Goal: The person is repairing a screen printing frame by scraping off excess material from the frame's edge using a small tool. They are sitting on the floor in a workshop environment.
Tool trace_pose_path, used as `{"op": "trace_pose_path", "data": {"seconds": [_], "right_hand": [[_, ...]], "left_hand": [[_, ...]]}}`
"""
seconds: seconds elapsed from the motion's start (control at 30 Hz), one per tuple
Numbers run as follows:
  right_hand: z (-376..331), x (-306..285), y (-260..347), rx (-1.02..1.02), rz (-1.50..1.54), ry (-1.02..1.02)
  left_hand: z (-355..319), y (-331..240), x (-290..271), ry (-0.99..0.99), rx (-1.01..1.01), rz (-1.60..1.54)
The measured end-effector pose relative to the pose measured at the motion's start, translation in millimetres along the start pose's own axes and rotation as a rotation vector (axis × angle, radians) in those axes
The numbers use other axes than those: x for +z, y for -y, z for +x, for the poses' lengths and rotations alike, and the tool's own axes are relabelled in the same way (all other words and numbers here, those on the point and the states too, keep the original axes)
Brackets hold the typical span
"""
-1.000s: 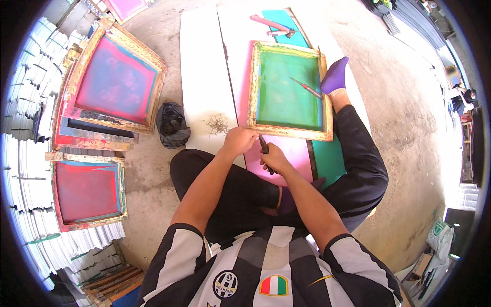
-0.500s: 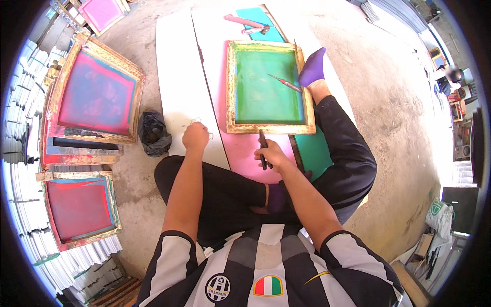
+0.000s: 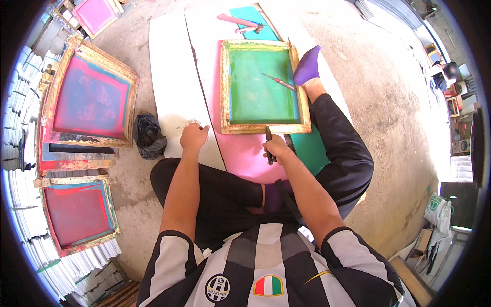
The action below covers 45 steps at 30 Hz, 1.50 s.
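i see the right hand (image 3: 276, 149) closed around a dark slim tool (image 3: 269, 145), a knife or pen by its shape; i cannot tell which. the tool stands just below the near rail of the green-meshed wooden frame (image 3: 264, 86), tip on the pink sheet (image 3: 245, 153).

left hand (image 3: 193, 136) lies loosely curled, holding nothing, fingertips pressing the white board (image 3: 171, 77) just left of the pink sheet's edge.

the frame lies flat over the pink sheet, and a teal sheet (image 3: 309, 148) shows at its right under the leg. a thin red-handled tool (image 3: 279, 82) lies loose on the mesh, and the foot in a purple sock (image 3: 308, 66) touches the frame's right rail.

judgement on doing the step well: the work looks like marking or cutting along the frame's near edge. i would hold the tool nearly upright, run it close against the rail, and keep pressure light so the sheet does not drag. the left hand is well apart from the tool; closer in on the sheet it would pin better, but it must stay out of the tool's line. the foot on the rail helps stop the frame creeping.

beside the work: a black bag (image 3: 148, 136) on the floor, and more pink and red frames (image 3: 89, 102) stacked left.
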State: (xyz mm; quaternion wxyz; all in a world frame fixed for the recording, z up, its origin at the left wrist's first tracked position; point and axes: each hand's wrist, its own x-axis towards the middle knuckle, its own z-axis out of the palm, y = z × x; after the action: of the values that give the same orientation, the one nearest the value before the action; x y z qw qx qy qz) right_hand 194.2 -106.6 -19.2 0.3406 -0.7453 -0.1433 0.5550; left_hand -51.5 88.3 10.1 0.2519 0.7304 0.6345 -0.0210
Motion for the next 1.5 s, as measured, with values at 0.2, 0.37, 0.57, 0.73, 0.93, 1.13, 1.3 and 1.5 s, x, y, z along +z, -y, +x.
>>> {"op": "trace_pose_path", "data": {"seconds": [0.2,0.37,0.57,0.73,0.93,1.13,1.3,1.5], "right_hand": [[0,-2,3,0.047,0.015,0.021],[-10,-4,5,-0.005,-0.14,-0.035],[-11,-3,4,-0.004,-0.01,-0.008],[4,-3,1,-0.055,-0.265,-0.104],[15,-1,5,-0.14,-0.513,-0.207],[1,9,20,-0.05,-0.46,-0.185],[-18,15,26,-0.045,-0.374,-0.246],[-27,19,41,0.145,-0.485,-0.228]], "left_hand": [[6,3,9,0.008,0.04,-0.059],[7,2,13,0.013,0.088,-0.104],[1,-4,6,0.044,0.087,-0.136],[0,-2,8,0.027,0.105,-0.149],[-3,-6,5,0.066,0.092,-0.14],[-5,-8,2,0.075,0.101,-0.159],[-5,-14,6,0.07,0.124,-0.157],[-2,-16,16,0.07,0.176,-0.162]]}}
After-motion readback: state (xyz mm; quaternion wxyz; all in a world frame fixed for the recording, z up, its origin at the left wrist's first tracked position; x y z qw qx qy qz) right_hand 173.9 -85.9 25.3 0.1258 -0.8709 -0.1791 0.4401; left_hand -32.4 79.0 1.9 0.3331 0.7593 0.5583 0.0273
